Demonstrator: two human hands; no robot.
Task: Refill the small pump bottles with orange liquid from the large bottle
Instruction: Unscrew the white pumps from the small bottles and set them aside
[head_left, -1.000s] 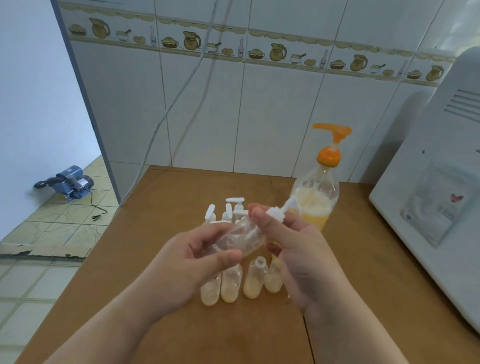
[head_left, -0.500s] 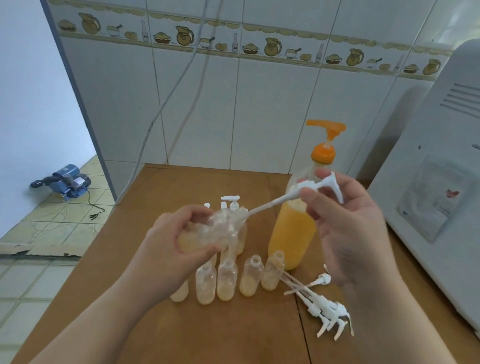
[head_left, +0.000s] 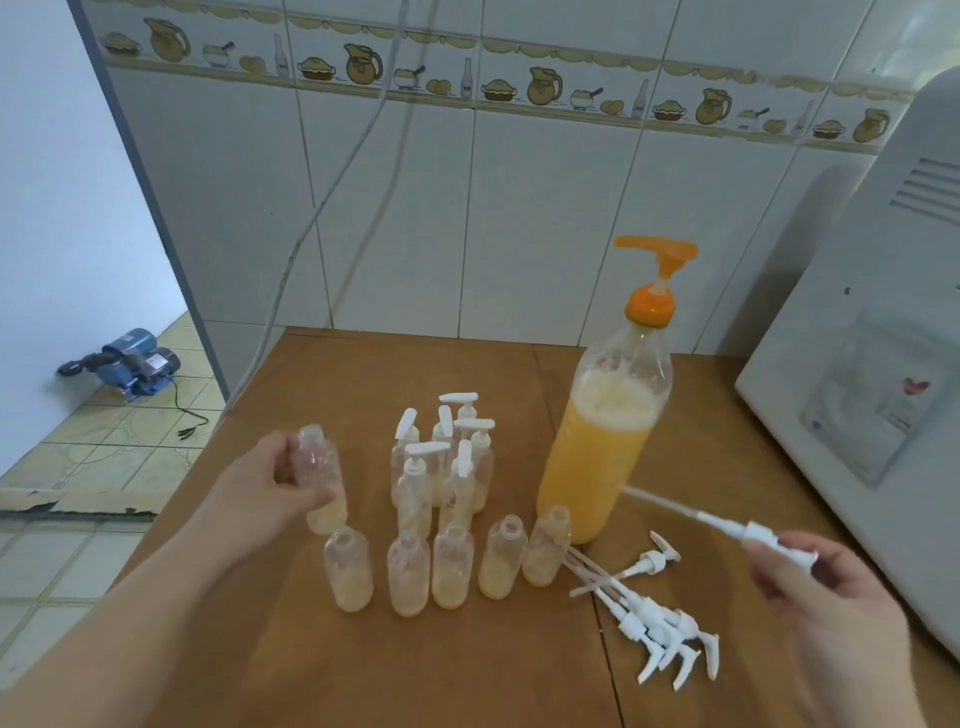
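Clear uncapped small bottle (head_left: 322, 475) gripped in left hand (head_left: 267, 486) fingers, white pump (head_left: 727, 525) pinched by right hand (head_left: 826, 587)

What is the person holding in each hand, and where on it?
The left hand grips an uncapped small bottle around its upper body. The right hand holds a removed white pump by its head, tube pointing away.

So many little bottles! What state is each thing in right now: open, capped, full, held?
Large bottle: upright, orange pump on, mostly full.
Front five small bottles: uncapped, little liquid.
Back small bottles: pumps on.
Held bottle: uncapped, gripped by left hand.
Removed pump: held by right hand.
Loose pumps: lying on table.
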